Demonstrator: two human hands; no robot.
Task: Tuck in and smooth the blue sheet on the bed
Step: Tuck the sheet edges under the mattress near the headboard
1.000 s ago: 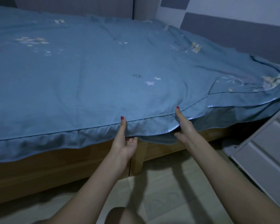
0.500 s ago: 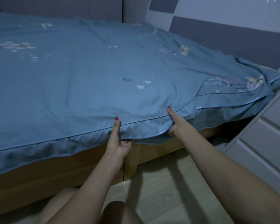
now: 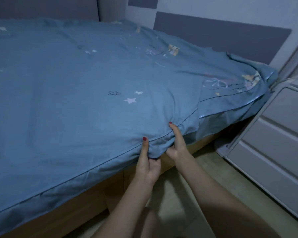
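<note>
the blue sheet [image 3: 86, 103] is spread over the bed [image 3: 86, 200], its piped edge hanging over the near wooden side. the hem is pinched by the left hand [image 3: 147, 162], thumb on top, fingers curled beneath. just beside it the same edge is gripped by the right hand [image 3: 176, 143], thumb laid along the fabric. a grey drawer unit [image 3: 273, 143] is seen at the right.

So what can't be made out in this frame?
Head view only:
- Left hand: fingers hidden under the sheet edge, so the grip is unclear.
- Right hand: fingers likewise behind the hem.
- Mattress: fully covered by the sheet.
- Bed's left end: cut off by the frame edge.
- Drawers: partly cropped on the right.
</note>
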